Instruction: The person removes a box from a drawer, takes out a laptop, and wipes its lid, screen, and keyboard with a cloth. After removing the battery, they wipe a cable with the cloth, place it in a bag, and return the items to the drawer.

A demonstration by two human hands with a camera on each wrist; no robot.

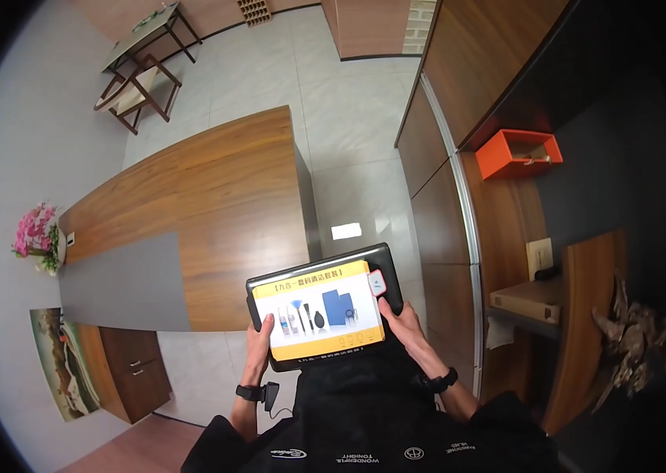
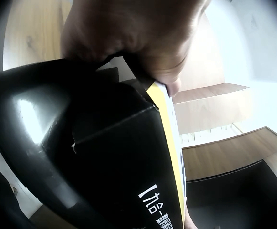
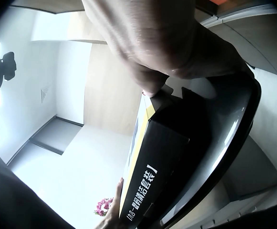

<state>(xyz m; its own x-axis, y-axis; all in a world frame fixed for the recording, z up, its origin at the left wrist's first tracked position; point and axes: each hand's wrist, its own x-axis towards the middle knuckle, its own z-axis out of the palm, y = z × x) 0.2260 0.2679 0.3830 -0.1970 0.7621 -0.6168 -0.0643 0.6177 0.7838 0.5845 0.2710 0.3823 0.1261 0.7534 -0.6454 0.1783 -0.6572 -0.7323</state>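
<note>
A yellow-and-white cleaning kit box (image 1: 321, 311), printed with brushes, bottles and blue cloths, lies face up on a glossy black tray-like piece (image 1: 386, 256) with rounded corners. My left hand (image 1: 258, 344) grips the left side of both, its thumb over the box's edge. On the opposite side my right hand (image 1: 405, 327) holds them the same way. Both wrist views show the box's black side with white lettering against the shiny black piece (image 2: 31, 119). The fingers underneath are mostly hidden. Beside my right thumb sits a small white item with a red border (image 1: 378, 282).
A wood-topped desk (image 1: 230, 181) with a grey panel stands ahead to the left, bearing pink flowers (image 1: 36, 230). To the right, a shelf unit holds an orange box (image 1: 518, 154) and a flat beige box (image 1: 526, 299). A chair (image 1: 137, 91) stands farther off.
</note>
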